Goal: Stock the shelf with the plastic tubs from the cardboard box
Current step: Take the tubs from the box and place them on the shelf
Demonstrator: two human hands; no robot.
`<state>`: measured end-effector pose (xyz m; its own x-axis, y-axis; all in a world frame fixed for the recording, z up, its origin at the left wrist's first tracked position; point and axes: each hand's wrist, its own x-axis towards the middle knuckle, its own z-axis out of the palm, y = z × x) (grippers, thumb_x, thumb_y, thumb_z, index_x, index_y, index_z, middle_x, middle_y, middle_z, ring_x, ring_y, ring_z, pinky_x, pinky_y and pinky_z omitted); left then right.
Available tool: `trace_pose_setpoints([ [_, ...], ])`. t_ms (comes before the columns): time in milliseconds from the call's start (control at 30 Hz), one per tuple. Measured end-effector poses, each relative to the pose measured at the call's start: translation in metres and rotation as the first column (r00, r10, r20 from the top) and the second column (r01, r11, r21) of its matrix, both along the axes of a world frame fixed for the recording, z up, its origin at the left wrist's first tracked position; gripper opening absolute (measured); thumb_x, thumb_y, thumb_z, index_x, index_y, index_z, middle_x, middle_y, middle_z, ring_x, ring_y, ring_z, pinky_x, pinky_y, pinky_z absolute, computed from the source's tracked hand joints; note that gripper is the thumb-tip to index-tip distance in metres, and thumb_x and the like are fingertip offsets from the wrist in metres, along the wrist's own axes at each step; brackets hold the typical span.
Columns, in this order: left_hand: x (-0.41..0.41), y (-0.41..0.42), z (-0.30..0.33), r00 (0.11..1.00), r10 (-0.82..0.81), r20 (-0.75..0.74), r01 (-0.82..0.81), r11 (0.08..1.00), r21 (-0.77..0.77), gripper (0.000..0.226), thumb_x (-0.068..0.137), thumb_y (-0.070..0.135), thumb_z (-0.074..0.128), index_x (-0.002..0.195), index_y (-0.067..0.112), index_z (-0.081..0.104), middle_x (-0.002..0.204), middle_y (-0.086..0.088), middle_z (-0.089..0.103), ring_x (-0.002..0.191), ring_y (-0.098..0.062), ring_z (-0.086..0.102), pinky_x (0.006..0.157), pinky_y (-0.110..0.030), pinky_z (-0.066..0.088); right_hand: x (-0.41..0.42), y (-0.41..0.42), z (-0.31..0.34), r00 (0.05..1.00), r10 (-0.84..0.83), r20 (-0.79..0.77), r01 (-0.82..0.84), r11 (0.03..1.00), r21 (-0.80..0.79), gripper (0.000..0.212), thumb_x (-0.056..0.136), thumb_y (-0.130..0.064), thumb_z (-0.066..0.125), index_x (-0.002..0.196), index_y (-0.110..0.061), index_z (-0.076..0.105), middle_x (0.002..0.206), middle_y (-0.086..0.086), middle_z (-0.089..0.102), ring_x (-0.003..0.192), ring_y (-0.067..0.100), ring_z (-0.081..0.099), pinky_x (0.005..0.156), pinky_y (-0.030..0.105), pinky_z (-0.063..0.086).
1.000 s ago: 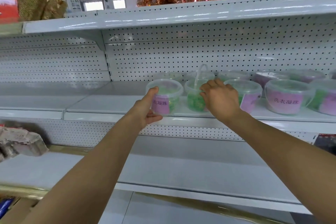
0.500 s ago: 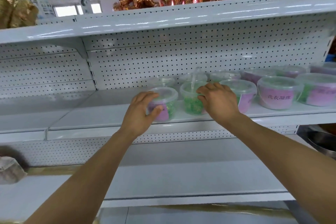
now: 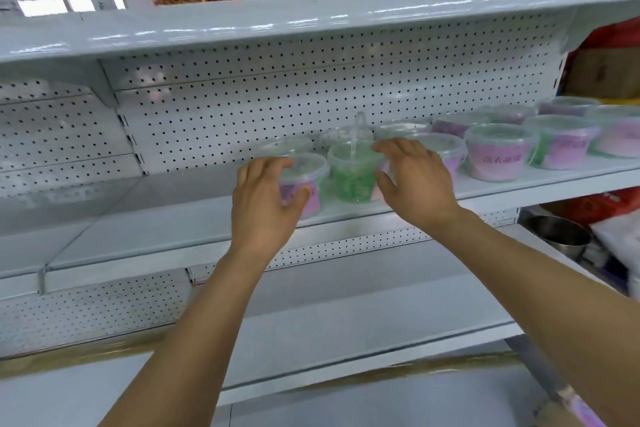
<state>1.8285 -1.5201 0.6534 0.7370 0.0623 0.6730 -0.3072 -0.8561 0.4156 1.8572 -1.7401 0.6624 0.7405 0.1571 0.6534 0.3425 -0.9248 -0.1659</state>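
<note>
While left hand [image 3: 265, 205] grips purple tub [image 3: 304, 184] | right hand [image 3: 415, 180] open beside green tub [image 3: 353, 172]

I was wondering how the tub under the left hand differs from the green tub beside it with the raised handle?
The leftmost tub shows a pink-purple label toward the front; the green tub shows mostly green contents. The green tub's clear handle stands upright above its lid; no raised handle shows on the leftmost tub. The left hand wraps the leftmost tub, while the right hand touches the green tub's right side. Both are clear lidded tubs on the same shelf.
</note>
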Motion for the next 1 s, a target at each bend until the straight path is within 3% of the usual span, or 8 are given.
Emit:
trace_pose_setpoints([
  [167,-0.021,-0.028,-0.007,0.996,-0.085,0.019,0.085,0.996,0.004,0.033,0.086,0.039,0.06,0.118,0.032,0.056,0.116,0.012,0.054,0.109,-0.014,0.054,0.081,-0.034,0.048,-0.031,-0.019,-0.014,0.997,-0.047,0.053,0.044,0.997,0.068,0.033,0.091,-0.022,0.051,0.124,-0.022,0.056,0.119,0.0,0.058,0.106,0.025,0.056,0.07,0.032,0.036],
  [333,-0.027,-0.078,-0.027,0.973,-0.227,-0.025,0.229,0.971,0.069,0.029,0.088,0.043,0.058,0.116,0.032,0.057,0.114,0.014,0.057,0.106,-0.014,0.057,0.077,-0.036,0.051,-0.055,-0.062,-0.044,0.996,-0.094,0.007,0.094,0.994,0.055,0.035,0.092,-0.024,0.053,0.127,-0.02,0.055,0.118,0.002,0.061,0.107,0.027,0.057,0.074,0.037,0.044],
  [433,-0.027,-0.119,-0.042,0.946,-0.302,-0.118,0.312,0.947,0.078,0.028,0.09,0.044,0.056,0.116,0.035,0.056,0.113,0.017,0.056,0.101,-0.008,0.057,0.078,-0.034,0.051,-0.066,-0.108,-0.064,0.989,-0.145,-0.026,0.146,0.989,0.029,0.032,0.091,-0.025,0.055,0.123,-0.021,0.057,0.112,0.0,0.064,0.099,0.026,0.062,0.066,0.033,0.043],
  [567,-0.028,-0.186,-0.069,0.897,-0.361,-0.254,0.39,0.918,0.073,0.025,0.09,0.046,0.055,0.114,0.038,0.056,0.112,0.021,0.056,0.093,-0.004,0.059,0.078,-0.029,0.048,-0.088,-0.195,-0.091,0.956,-0.24,-0.169,0.241,0.97,-0.015,0.034,0.093,-0.028,0.052,0.127,-0.024,0.055,0.116,-0.001,0.064,0.102,0.023,0.062,0.067,0.033,0.049],
  [767,-0.038,-0.327,-0.123,0.758,-0.472,-0.45,0.507,0.861,-0.049,0.025,0.089,0.046,0.057,0.113,0.037,0.058,0.109,0.02,0.059,0.088,-0.003,0.059,0.08,-0.032,0.051,-0.128,-0.36,-0.139,0.802,-0.376,-0.464,0.431,0.902,0.013,0.032,0.091,-0.03,0.053,0.123,-0.028,0.056,0.124,-0.003,0.06,0.111,0.022,0.057,0.084,0.042,0.051],
  [900,-0.047,-0.417,-0.169,0.629,-0.52,-0.578,0.521,0.834,-0.183,0.022,0.088,0.041,0.059,0.109,0.034,0.061,0.107,0.016,0.062,0.09,-0.009,0.061,0.083,-0.036,0.052,-0.147,-0.45,-0.176,0.715,-0.397,-0.576,0.486,0.874,0.002,0.025,0.089,-0.027,0.054,0.113,-0.025,0.06,0.113,-0.001,0.064,0.102,0.025,0.06,0.079,0.034,0.048],
  [1000,-0.051,-0.475,-0.205,0.521,-0.531,-0.668,0.476,0.831,-0.289,0.019,0.087,0.037,0.063,0.104,0.03,0.064,0.103,0.012,0.066,0.09,-0.01,0.063,0.082,-0.029,0.051,-0.155,-0.507,-0.212,0.636,-0.387,-0.668,0.517,0.856,-0.003,0.023,0.088,-0.026,0.055,0.11,-0.024,0.062,0.106,-0.003,0.065,0.099,0.024,0.062,0.077,0.032,0.045],
])
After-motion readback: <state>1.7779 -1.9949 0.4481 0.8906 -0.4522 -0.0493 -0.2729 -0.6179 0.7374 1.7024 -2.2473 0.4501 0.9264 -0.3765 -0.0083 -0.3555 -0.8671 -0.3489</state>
